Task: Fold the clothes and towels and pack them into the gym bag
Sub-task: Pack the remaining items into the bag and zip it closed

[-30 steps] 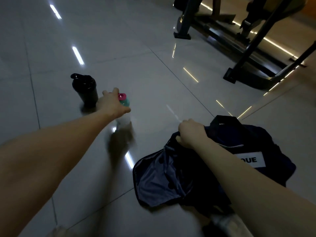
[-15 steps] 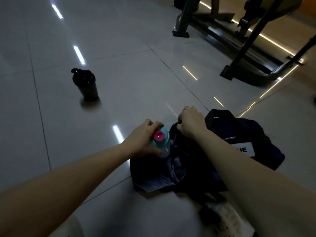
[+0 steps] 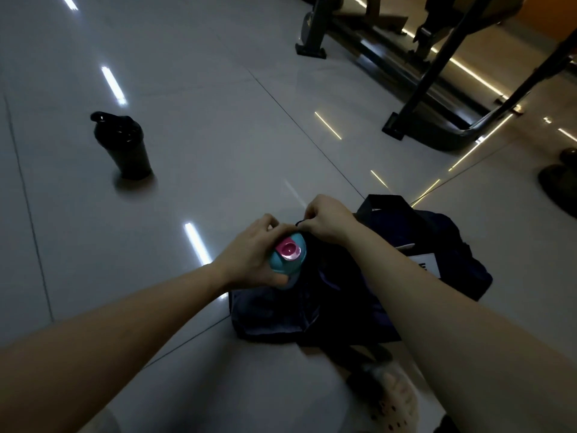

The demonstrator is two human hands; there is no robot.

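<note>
Single head-worn wide camera faced forward and down.
Dark navy fabric gym bag (image 3: 452,242) lay near, right of centre; black metal exercise frame (image 3: 394,127) stood far right.

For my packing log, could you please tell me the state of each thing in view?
Gym bag, open on the floor.
Bottle, cap on, held over the bag's opening.
Black cup, upright on the floor, lid on.
Left hand, grips the bottle.
Right hand, pinches the bag's edge.

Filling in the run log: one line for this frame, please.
left hand: grips teal bottle at bag opening | right hand: pinches gym bag rim | black shaker: upright, apart from bag
</note>
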